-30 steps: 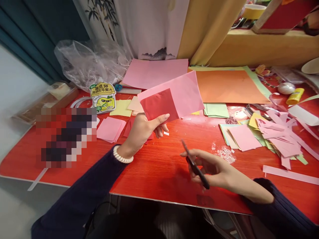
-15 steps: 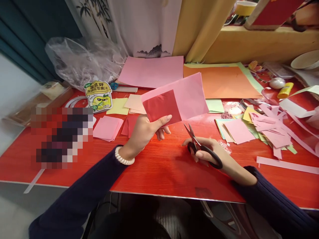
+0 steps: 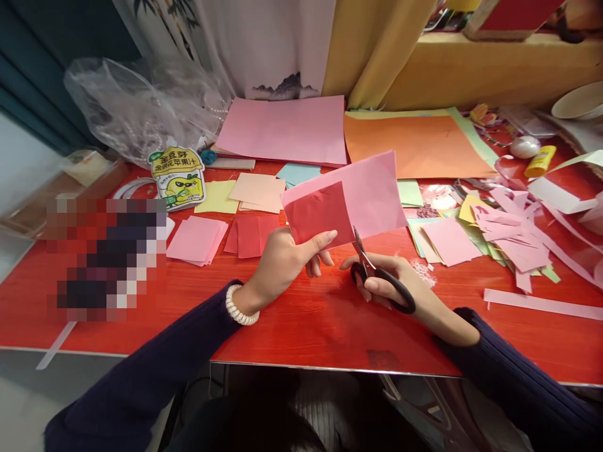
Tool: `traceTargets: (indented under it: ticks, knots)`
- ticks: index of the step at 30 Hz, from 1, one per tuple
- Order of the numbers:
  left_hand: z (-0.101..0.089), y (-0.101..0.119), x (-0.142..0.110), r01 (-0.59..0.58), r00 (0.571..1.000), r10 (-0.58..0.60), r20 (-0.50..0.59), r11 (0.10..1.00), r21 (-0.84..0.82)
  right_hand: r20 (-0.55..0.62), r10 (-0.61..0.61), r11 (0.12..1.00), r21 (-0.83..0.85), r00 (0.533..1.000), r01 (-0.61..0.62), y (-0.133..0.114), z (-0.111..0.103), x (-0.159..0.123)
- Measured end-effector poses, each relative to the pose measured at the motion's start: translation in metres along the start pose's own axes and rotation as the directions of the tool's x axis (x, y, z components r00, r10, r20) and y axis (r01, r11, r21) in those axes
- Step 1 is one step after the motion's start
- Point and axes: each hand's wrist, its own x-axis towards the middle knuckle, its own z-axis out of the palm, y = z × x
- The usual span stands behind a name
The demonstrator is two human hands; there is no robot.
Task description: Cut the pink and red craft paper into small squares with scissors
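My left hand (image 3: 294, 257) is closed on a pink sheet of paper (image 3: 374, 191) with a red paper square (image 3: 318, 213) lying over its left part, the thumb pressing on the red. My right hand (image 3: 389, 279) holds black-handled scissors (image 3: 365, 260), fingers in the loops. The scissor blades point up and meet the pink sheet's lower edge, close to the right side of the red square. Behind my left hand lie red paper pieces (image 3: 252, 235) and a stack of pink squares (image 3: 198, 240).
Large pink sheets (image 3: 287, 129) and orange sheets (image 3: 414, 144) lie at the back. To the right are pink paper scraps (image 3: 513, 232), pink squares (image 3: 452, 240), a yellow glue stick (image 3: 539, 161) and a pink strip (image 3: 541, 304). A yellow pouch (image 3: 178, 179) stands at left.
My left hand has brought the pink sheet and red square rightward and slightly down. The scissors, apart from the paper before, now have their blades at its lower edge.
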Motion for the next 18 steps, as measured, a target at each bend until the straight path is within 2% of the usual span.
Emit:
traceTargets:
  ticks: [10, 18]
  knots:
    - [0.0021, -0.003, -0.0012, -0.011, 1.0, 0.013, -0.018, 0.998, 0.063, -0.026, -0.048, 0.999, 0.006, 0.999, 0.048, -0.0003, 0.0033, 0.0008]
    - [0.0021, -0.0033, -0.0018, -0.017, 1.0, 0.018, -0.023, 0.999, 0.049, -0.047, -0.068, 0.998, -0.005, 0.997, 0.068, 0.0019, 0.0043, 0.0013]
